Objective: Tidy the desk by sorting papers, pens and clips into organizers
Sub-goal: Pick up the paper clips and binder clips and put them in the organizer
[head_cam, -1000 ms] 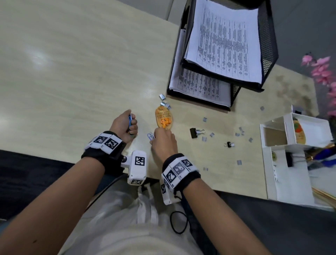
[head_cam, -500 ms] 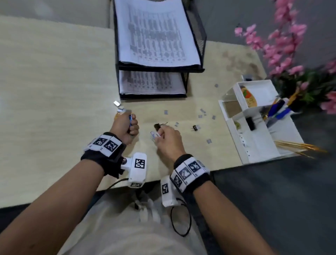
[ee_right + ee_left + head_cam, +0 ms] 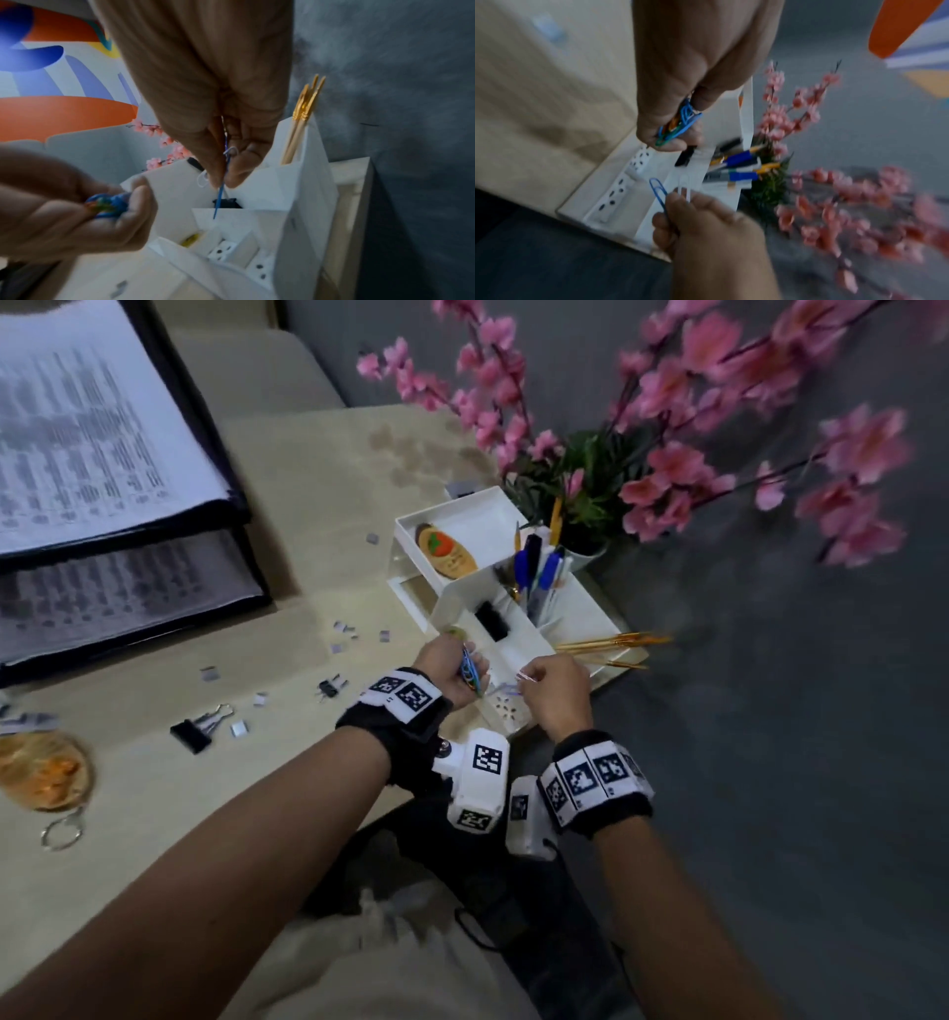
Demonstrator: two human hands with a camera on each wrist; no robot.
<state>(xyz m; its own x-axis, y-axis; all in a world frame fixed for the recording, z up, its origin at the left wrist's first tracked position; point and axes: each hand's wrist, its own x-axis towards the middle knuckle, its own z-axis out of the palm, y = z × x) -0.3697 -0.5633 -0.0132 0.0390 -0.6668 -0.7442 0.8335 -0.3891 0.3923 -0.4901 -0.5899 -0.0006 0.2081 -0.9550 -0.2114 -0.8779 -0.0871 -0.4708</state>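
The right hand [image 3: 713, 229] pinches a blue wire paper clip [image 3: 657, 189] and a white one [image 3: 684, 185]; the left hand [image 3: 693, 81] grips a bunch of coloured paper clips [image 3: 677, 125]. Both have moved from the desk to above the white plastic desk organizer [image 3: 518, 660], just below the fingertips.

white organizer [image 3: 464, 603] | blue, orange, green clip bundle [image 3: 677, 126] | one blue clip [image 3: 657, 189], one white clip [image 3: 684, 185] | blue-capped pens [image 3: 536, 570] | pink blossoms [image 3: 667, 469] | black binder clip [image 3: 191, 736] | black-and-white checker-marked wristbands [image 3: 405, 693]
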